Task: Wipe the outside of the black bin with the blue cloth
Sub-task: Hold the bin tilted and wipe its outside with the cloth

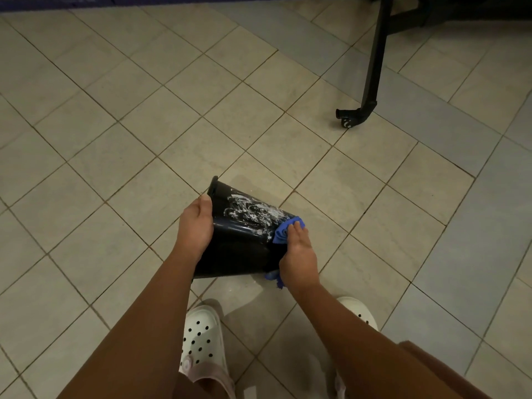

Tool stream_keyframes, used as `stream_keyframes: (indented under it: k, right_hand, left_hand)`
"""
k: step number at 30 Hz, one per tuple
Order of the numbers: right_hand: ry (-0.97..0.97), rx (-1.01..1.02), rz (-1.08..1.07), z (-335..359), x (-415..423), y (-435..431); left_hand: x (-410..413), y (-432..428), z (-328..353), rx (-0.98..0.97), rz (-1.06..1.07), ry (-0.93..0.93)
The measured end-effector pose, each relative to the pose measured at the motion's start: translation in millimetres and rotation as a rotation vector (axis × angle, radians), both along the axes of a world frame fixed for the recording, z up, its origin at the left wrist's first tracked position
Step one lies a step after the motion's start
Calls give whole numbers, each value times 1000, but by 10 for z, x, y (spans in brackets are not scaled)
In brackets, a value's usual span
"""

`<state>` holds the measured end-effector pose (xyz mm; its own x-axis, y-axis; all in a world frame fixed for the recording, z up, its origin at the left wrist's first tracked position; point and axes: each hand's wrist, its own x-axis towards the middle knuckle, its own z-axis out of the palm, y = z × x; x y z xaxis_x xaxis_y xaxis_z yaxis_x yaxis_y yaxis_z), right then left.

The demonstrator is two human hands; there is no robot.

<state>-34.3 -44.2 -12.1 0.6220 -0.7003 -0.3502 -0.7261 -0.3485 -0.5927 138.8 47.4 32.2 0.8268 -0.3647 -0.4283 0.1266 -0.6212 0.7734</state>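
The black bin point(239, 243) lies tilted on its side above the tiled floor, its rim toward the left and its narrower base toward the right. White soapy streaks cover its upper side. My left hand point(194, 226) grips the bin near the rim, thumb on top. My right hand point(299, 254) holds the bunched blue cloth point(283, 230) and presses it against the bin's side near the base. A bit of the cloth hangs out below my right wrist.
Beige floor tiles point(144, 110) spread all around, with a wet patch under the bin. A black wheeled stand leg point(371, 67) rises at the upper right. My feet in white perforated clogs point(201, 341) stand just below the bin.
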Motion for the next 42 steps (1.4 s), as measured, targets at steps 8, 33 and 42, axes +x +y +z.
stream_keyframes:
  k: [8,33,42]
  right_hand:
    - [9,-14,-60,-62,25,-246]
    - [-120,-71,107,-281,-64,-131]
    - [-196,-208,193,-251,-118,261]
  left_hand:
    - [-6,-4,1,-10,23,-5]
    - [13,-24,-19,-14,-3,-31]
    - [38,-29,-20,7,-42,-67]
